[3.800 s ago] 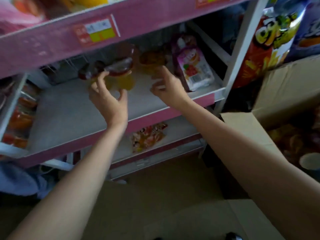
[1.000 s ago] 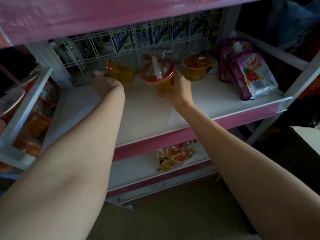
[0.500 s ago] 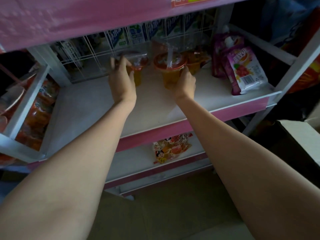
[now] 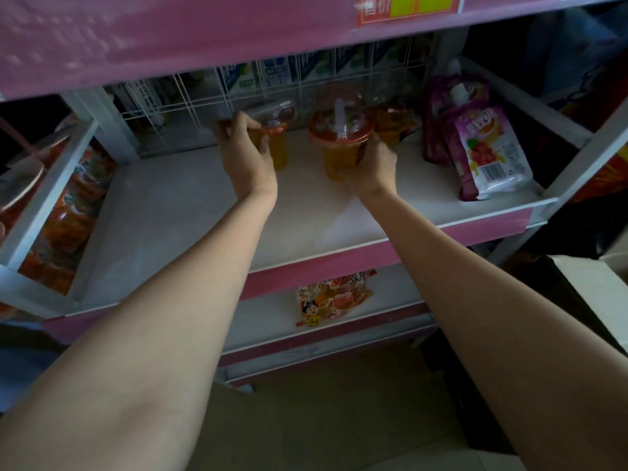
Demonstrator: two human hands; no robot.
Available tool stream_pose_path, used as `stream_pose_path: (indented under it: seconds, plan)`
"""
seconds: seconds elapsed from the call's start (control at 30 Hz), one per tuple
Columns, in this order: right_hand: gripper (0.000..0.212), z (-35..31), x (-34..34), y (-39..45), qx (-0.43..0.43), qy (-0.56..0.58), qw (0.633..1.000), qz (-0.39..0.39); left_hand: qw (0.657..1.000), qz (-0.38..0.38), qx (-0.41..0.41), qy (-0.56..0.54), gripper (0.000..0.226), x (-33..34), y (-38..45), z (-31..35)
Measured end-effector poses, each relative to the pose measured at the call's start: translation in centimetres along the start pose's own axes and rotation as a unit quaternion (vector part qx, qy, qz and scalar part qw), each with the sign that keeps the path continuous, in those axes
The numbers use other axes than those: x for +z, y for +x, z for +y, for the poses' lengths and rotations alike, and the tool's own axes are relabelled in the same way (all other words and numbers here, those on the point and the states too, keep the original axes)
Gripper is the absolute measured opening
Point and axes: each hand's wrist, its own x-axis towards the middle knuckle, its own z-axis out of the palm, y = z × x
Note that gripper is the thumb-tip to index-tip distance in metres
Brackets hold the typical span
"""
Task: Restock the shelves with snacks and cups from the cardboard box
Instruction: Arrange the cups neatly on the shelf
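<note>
- Head view: left hand (image 4: 245, 157) curled round a tilted orange cup (image 4: 276, 144) with a clear domed lid, toward the back of the middle shelf (image 4: 190, 212), just before the wire grid (image 4: 190, 96).
- Right hand (image 4: 373, 164) wrapped round the lower side of a second orange cup (image 4: 339, 144), upright on the same shelf, straw under its dome lid.
- Third cup (image 4: 394, 125) behind the second one, close to it; contact impossible to tell.
- Purple pouches (image 4: 482, 154) lying at the shelf's right end, apart from the cups.
- Snack bag (image 4: 334, 295) on the lower shelf.
- Cardboard box flap (image 4: 598, 297) at the right edge.
- Orange packets (image 4: 73, 212) in the left-hand rack.
</note>
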Motion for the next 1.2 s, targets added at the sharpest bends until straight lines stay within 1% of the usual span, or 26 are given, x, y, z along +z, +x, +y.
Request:
stream_pose_path:
  seconds: [0.17,0.3,0.33,0.37,0.4,0.43,0.47,0.57,0.6,0.63,0.7,0.73,0.77,0.8,0.83,0.9,0.93,0.97,1.0,1.03,1.07,1.1,1.17,1.2]
  plan:
    - [0.066,-1.2,1.7,0.4,-0.038,0.028,0.999,0.004,1.0,0.022,0.003,-0.006,0.015,1.0,1.0,0.3]
    - [0.065,-2.3,3.0,0.9,-0.049,0.022,0.997,-0.052,0.999,0.018,-0.019,-0.018,0.022,1.4,2.5,0.2]
    - [0.06,-2.4,2.9,1.1,-0.055,0.017,0.996,-0.064,1.0,0.012,-0.021,-0.015,0.025,1.3,2.7,0.1]
    - [0.049,-2.3,2.5,1.2,-0.063,0.005,0.995,-0.072,1.0,-0.001,-0.014,-0.007,0.03,1.2,2.7,0.0]
    - [0.033,-2.0,1.7,1.2,-0.075,-0.016,0.995,-0.07,1.0,-0.019,0.006,0.001,0.036,1.1,2.4,-0.3]
    - [0.019,-1.7,0.8,1.3,-0.088,-0.04,0.994,-0.056,0.999,-0.039,0.034,0.005,0.043,1.0,2.2,-0.4]
    - [0.016,-1.4,-0.1,1.6,-0.101,-0.055,0.993,-0.026,0.997,-0.057,0.061,0.003,0.049,0.8,2.0,-0.6]
    - [0.023,-1.4,-2.6,3.0,-0.136,-0.041,0.986,0.089,0.991,-0.085,0.095,-0.03,0.058,0.1,1.3,-0.6]
    - [0.028,-1.7,-3.0,3.6,-0.146,-0.06,0.982,0.098,0.988,-0.096,0.114,-0.042,0.06,-0.1,0.8,-0.4]
    - [0.036,-2.1,-3.2,4.4,-0.155,-0.097,0.98,0.075,0.982,-0.114,0.139,-0.051,0.061,-0.2,0.3,-0.2]
    - [0.054,-2.6,-2.7,6.1,-0.155,-0.169,0.973,-0.039,0.97,-0.166,0.172,-0.044,0.062,0.0,-0.5,0.2]
    - [0.055,-2.9,-2.3,6.7,-0.157,-0.201,0.963,-0.093,0.968,-0.19,0.164,-0.033,0.063,0.3,-0.7,0.4]
    - [0.048,-3.2,-1.8,6.9,-0.173,-0.227,0.95,-0.124,0.968,-0.201,0.145,-0.029,0.062,0.6,-0.7,0.7]
    - [0.04,-3.4,-1.3,7.2,-0.182,-0.242,0.945,-0.125,0.972,-0.198,0.123,-0.038,0.059,0.8,-0.7,1.0]
    - [0.037,-3.4,-0.9,7.8,-0.176,-0.229,0.952,-0.105,0.975,-0.185,0.109,-0.054,0.053,1.0,-0.7,1.3]
    - [0.043,-3.2,-0.6,8.4,-0.138,-0.178,0.973,-0.04,0.977,-0.158,0.116,-0.078,0.041,0.8,-0.6,1.8]
    - [0.042,-2.8,-0.5,8.6,-0.143,-0.166,0.976,-0.014,0.976,-0.152,0.133,-0.08,0.037,0.6,-0.6,1.9]
    - [0.035,-2.4,-0.3,8.8,-0.17,-0.157,0.973,0.013,0.975,-0.147,0.15,-0.078,0.036,0.2,-0.5,1.7]
    - [0.025,-2.1,-0.2,8.7,-0.193,-0.151,0.969,0.034,0.974,-0.144,0.162,-0.072,0.036,-0.1,-0.4,1.4]
    - [0.023,-2.0,-0.2,8.3,-0.232,-0.148,0.96,0.055,0.973,-0.146,0.168,-0.062,0.038,-0.5,-0.3,1.0]
    - [0.028,-2.2,-0.2,7.9,-0.262,-0.145,0.952,0.062,0.972,-0.151,0.169,-0.054,0.039,-0.8,-0.2,0.4]
    - [0.028,-2.4,-0.4,7.5,-0.307,-0.143,0.938,0.074,0.971,-0.156,0.171,-0.051,0.04,-1.1,-0.1,0.0]
    - [0.015,-2.5,-0.1,7.1,-0.357,-0.167,0.917,0.066,0.969,-0.165,0.179,-0.051,0.041,-1.5,-0.5,-0.5]
    - [0.026,-2.6,-0.1,7.1,-0.374,-0.198,0.905,0.052,0.967,-0.166,0.187,-0.05,0.041,-1.6,-0.6,-0.5]
